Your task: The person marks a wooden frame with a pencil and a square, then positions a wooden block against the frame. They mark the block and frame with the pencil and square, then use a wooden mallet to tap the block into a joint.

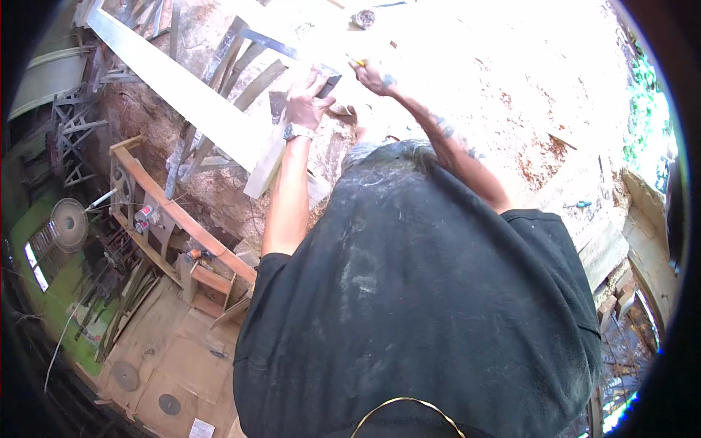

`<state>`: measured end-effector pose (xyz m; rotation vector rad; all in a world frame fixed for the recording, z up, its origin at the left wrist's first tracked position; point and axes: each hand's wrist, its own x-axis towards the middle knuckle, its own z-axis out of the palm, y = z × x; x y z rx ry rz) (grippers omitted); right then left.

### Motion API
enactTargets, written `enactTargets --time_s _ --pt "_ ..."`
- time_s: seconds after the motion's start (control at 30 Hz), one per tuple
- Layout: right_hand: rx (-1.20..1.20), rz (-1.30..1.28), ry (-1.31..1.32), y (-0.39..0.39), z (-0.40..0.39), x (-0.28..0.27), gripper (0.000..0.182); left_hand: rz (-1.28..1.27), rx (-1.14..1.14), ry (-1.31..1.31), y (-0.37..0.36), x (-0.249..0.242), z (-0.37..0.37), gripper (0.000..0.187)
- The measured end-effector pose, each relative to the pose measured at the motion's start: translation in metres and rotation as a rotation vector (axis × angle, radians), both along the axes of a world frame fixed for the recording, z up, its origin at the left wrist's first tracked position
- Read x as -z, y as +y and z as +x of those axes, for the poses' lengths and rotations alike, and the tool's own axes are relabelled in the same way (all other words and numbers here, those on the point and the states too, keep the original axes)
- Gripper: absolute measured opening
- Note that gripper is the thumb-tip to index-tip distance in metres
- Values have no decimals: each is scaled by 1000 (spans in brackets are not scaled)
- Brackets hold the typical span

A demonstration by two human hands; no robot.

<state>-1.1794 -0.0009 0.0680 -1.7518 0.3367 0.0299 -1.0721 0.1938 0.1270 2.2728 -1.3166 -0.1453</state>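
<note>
My left hand (307, 104), with a watch on its wrist, is pressed on a metal carpenter's square (270, 43). A dark part of the square shows between its thumb and fingers. Close by on the right, my right hand (374, 77) is closed around a thin yellow pencil (358, 63) with its tip pointing up and left. Below my left forearm juts a pale piece of wood (265, 169). A long pale board (171, 80) slants past on the left. Glare washes out the surface around both hands.
Several wood strips (255, 84) lie beyond the left hand. A curved wooden frame (175, 212) with a red-labelled can (144, 214) and an orange tool (197, 254) stands left. Farther off is a fan (69, 225). Sawdust (540, 160) covers the ground right.
</note>
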Motion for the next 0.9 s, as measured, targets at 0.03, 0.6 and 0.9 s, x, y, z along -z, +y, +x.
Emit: enactTargets --time_s 0.03,0.6,0.9 --pt "37 79 3 12 1 7 36 12 -7 14 0 0 1 55" --pt "482 483 128 -37 -122 -62 29 359 -191 361 68 -45 -11 82" --pt "723 564 124 -64 -189 -53 23 418 -89 336 73 -36 -15 107"
